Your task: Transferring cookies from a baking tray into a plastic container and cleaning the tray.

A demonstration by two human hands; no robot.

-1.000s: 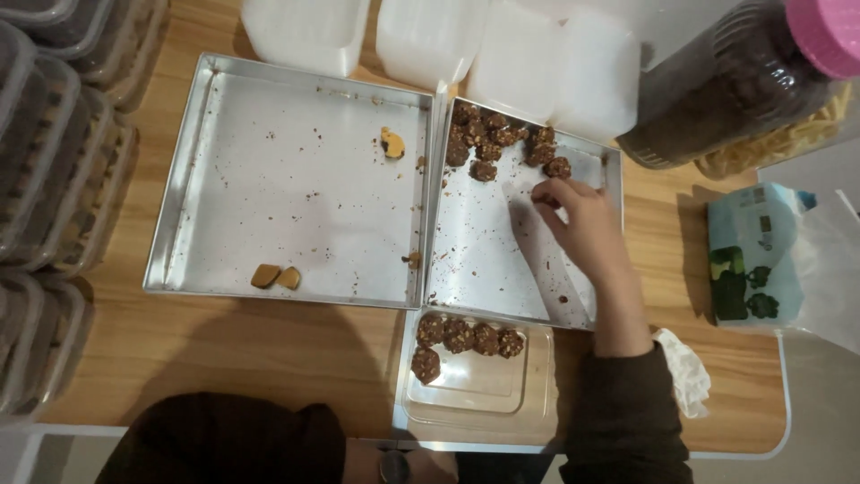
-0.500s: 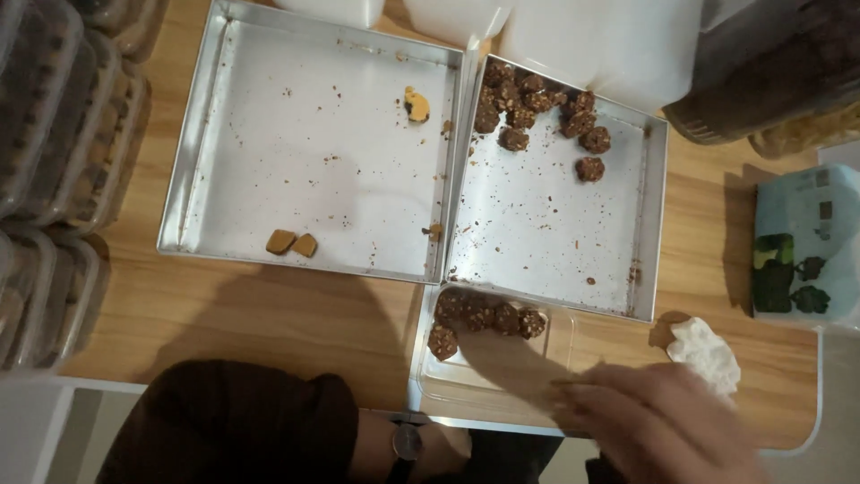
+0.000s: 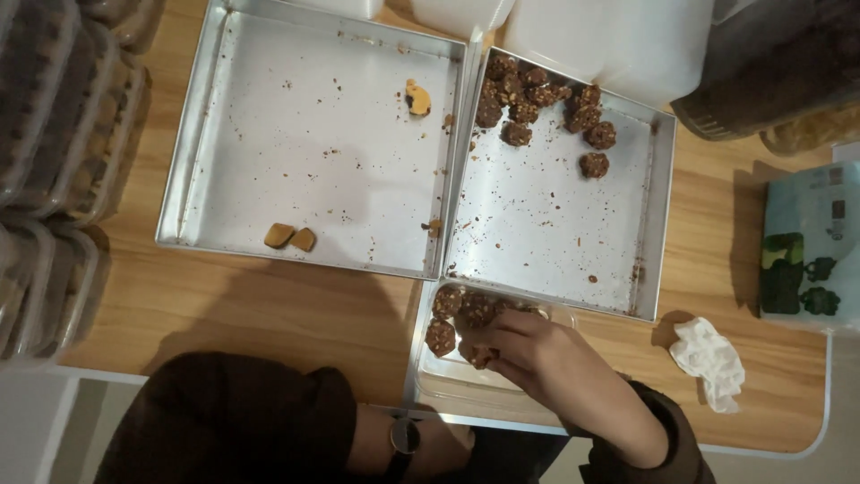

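My right hand [image 3: 546,363] reaches into a clear plastic box [image 3: 448,381] at the table's near edge, its fingers closed on a brown chocolate cluster [image 3: 479,355]. Other clusters [image 3: 452,309] lie along the box's far side. My left hand [image 3: 434,441], with a wristwatch, is at the box's near edge under the table line; what it holds is hidden. The right metal tray [image 3: 645,224] has several chocolate clusters [image 3: 537,99] in its far corner. The left metal tray [image 3: 269,134] holds three tan pieces [image 3: 289,237].
Stacked filled plastic boxes [image 3: 54,134] line the left side. White containers [image 3: 618,40] and a dark jar [image 3: 770,63] stand at the back right. A green-and-blue packet [image 3: 811,251] and a crumpled tissue [image 3: 708,357] lie on the wooden table at the right.
My right hand left the right tray's clusters, swung toward me, and now sits in the plastic box with a cluster. The view shifted slightly.
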